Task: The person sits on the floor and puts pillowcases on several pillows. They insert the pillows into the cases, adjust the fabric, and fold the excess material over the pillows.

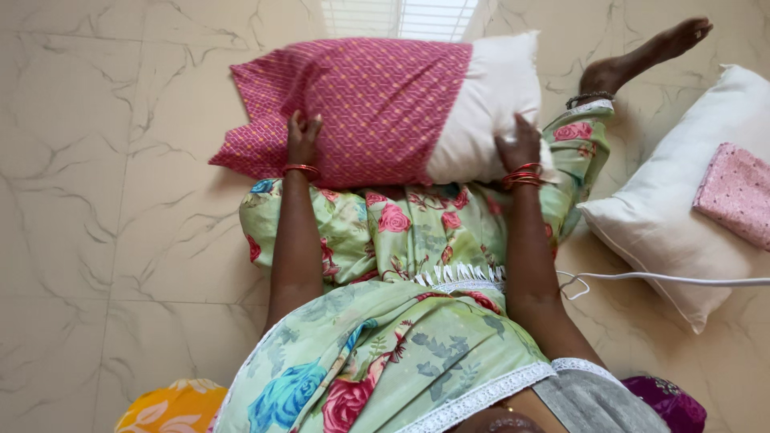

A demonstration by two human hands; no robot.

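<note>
My fingers (307, 127) on the left hand (302, 140) are spread and pressing on the pink patterned pillow cover (353, 108), gripping its cloth, while my right hand (520, 148) is clenched on the bare white end of the pillow (489, 104). The pillow rests across my lap, on my green floral dress (401, 240). As I judge it, the cover is about 2 thirds on: 1 end of the pillow is left uncovered. Red bangles (301, 169) sit on both wrists. Farther out, to my right, 1 more white pillow (682, 208) lies on the marble floor (120, 200) with a folded pink cover (738, 192) on it, and a white cable (666, 277) crosses below it.
</note>
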